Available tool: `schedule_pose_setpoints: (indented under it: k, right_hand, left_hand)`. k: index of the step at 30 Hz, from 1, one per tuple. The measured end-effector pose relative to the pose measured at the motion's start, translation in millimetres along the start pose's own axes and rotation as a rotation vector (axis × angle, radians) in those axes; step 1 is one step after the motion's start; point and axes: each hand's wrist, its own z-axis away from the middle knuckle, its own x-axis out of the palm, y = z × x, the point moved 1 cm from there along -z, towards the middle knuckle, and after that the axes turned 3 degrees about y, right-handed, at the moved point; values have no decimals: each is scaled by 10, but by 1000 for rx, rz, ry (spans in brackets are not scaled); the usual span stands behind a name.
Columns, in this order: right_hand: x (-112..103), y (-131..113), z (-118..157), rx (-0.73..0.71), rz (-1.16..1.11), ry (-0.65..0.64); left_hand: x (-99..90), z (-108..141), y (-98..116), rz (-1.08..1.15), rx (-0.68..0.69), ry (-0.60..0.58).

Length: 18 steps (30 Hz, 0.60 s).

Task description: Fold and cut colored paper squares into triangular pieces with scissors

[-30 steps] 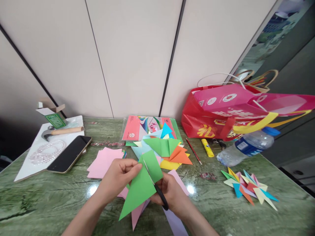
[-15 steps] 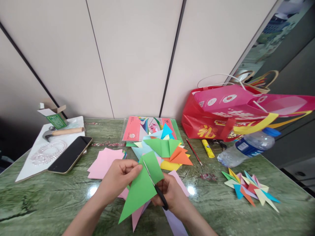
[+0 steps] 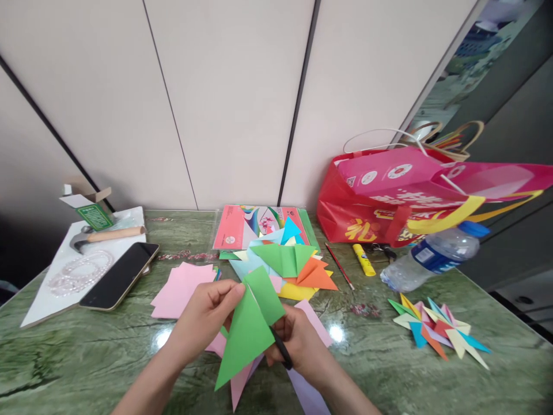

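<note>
My left hand pinches the upper left edge of a green sheet of paper. A slit runs through the sheet from near its top, parting a flap on the right from the pointed lower part. In my right hand is a pair of scissors with black handles; a blade lies along the slit, partly hidden by the paper. Below the sheet, pink and lilac paper pieces lie on the table. Just beyond my hands is a heap of cut and folded paper with a green folded piece on top.
Left are pink sheets, a phone, a hammer and bead strings. Right are a pencil, a glue stick, a bottle, a red bag and folded paper stars. A paper pack lies behind.
The scissors' blade, seen over the green sheet before, is now mostly hidden behind it. The sheet's lower tip has shifted slightly right and up; both hands keep their hold.
</note>
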Motion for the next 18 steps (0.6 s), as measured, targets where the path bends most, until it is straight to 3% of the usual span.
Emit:
schedule_pose_setpoints:
  k: [8, 18]
  right_hand:
    - [79, -71, -35, -116, -95, -43]
    - [70, -101, -24, -99, -71, -49]
  left_hand:
    - [54, -36, -69, -112, 2, -87]
    - [77, -40, -62, -115, 1, -72]
